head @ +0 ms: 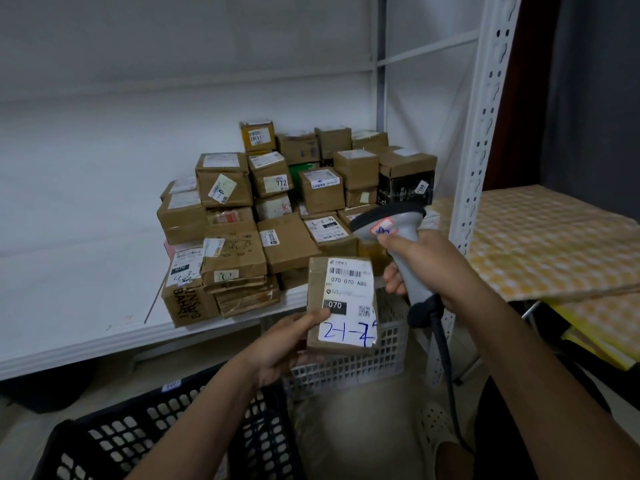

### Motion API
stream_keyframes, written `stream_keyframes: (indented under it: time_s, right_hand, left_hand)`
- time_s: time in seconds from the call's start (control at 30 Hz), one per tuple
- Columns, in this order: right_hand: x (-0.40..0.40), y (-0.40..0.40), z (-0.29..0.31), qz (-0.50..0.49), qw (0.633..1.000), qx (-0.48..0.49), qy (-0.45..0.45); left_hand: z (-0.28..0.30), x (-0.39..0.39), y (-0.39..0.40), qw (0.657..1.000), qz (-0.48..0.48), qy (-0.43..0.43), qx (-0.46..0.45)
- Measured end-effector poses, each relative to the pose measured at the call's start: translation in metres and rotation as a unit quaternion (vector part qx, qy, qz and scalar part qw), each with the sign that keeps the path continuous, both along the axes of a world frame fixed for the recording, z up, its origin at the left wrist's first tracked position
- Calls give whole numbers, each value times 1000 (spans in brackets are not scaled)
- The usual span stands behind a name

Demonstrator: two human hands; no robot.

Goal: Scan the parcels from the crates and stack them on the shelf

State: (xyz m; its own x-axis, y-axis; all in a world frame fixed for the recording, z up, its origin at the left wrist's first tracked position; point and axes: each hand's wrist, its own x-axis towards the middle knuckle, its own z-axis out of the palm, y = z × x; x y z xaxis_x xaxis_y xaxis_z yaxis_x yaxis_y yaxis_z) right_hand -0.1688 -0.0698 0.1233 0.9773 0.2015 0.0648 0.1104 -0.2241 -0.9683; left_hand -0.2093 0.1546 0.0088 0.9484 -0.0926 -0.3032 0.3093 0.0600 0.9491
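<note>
The left hand (pixel 277 344) holds one small cardboard parcel (pixel 341 304) by its lower left edge, label up, above the white crate (pixel 349 362) and in front of the shelf (pixel 104 306). It looks light and stiff, easy to carry by its edges. The right hand (pixel 420 268) grips one scanner (pixel 398 237) just above the label. Two crates show, the black crate (pixel 138 441) nearer. Roughly two dozen parcels sit in the pile (pixel 277 209) on the shelf.

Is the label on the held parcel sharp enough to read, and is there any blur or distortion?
Head view: label on the held parcel is readable, "070-070-A80"; light is dim and even, no glare; shelf upright bows from the wide angle; black crate is soft.
</note>
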Motion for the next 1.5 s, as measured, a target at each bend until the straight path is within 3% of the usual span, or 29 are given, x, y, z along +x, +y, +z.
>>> stream_keyframes:
  time_s: [0.3,0.53,0.67,0.87,1.0,1.1,1.5]
  right_hand:
    - [47,-13,23,-34,998,32,-42]
    - [97,-5,17,-25,999,24,-25]
    - [125,-1,18,-25,999,9,-21]
    - [158,11,8,-20,1000,2,-4]
    - [169,15,-2,-8,1000,-5,7]
    - [173,20,-9,-2,1000,-9,19]
    - [148,26,-1,21,1000,7,14]
  left_hand:
    - [89,47,8,984,105,-32,-139]
    - [149,158,18,972,185,-64,-130]
    - [169,216,21,966,227,-77,-96]
    - [165,265,21,976,199,-75,-45]
    - [150,287,25,968,212,-90,102]
    - [144,299,30,953,242,-103,148]
    - [140,255,30,951,249,-104,149]
